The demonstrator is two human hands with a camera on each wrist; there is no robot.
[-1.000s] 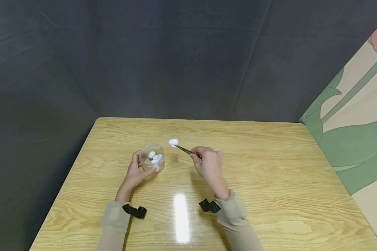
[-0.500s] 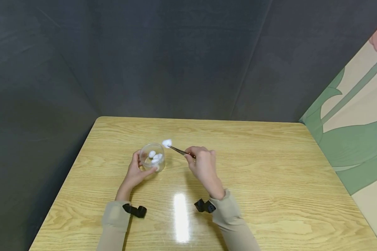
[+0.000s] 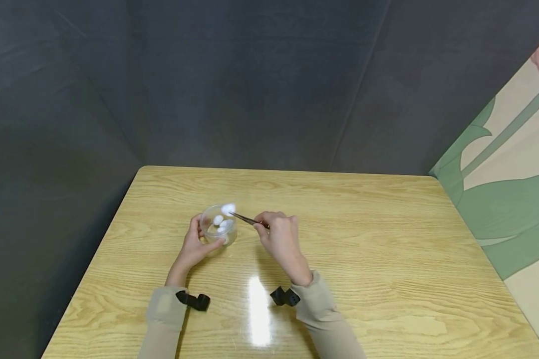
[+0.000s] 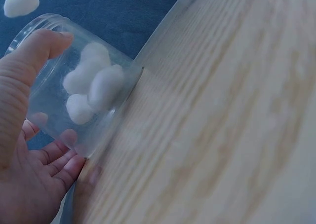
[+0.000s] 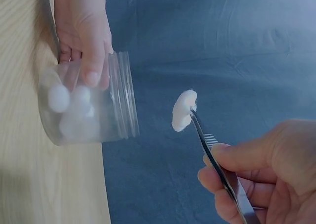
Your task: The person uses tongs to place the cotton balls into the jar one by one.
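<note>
A clear plastic jar (image 3: 212, 230) without a lid stands upright on the table, with several white cotton balls (image 4: 106, 86) inside. My left hand (image 3: 195, 250) grips it from the left, the thumb across the near side and the fingers around the back. In my right hand (image 3: 280, 241) is a pair of metal tweezers (image 5: 217, 167), pinched between thumb and fingers. Their tips hold one cotton ball (image 5: 183, 110), which hangs above the jar's rim on its right side, apart from the jar in the right wrist view.
The wood-grain table (image 3: 386, 239) extends to the right of both hands. Behind it hangs a dark cloth (image 3: 251, 89). A patterned fabric (image 3: 512, 199) borders the right side. Each wrist carries a small black camera (image 3: 285, 296).
My right hand has moved left with the tweezers, bringing the held cotton ball from the jar's right to over its rim. The left hand and the jar stay nearly still.
</note>
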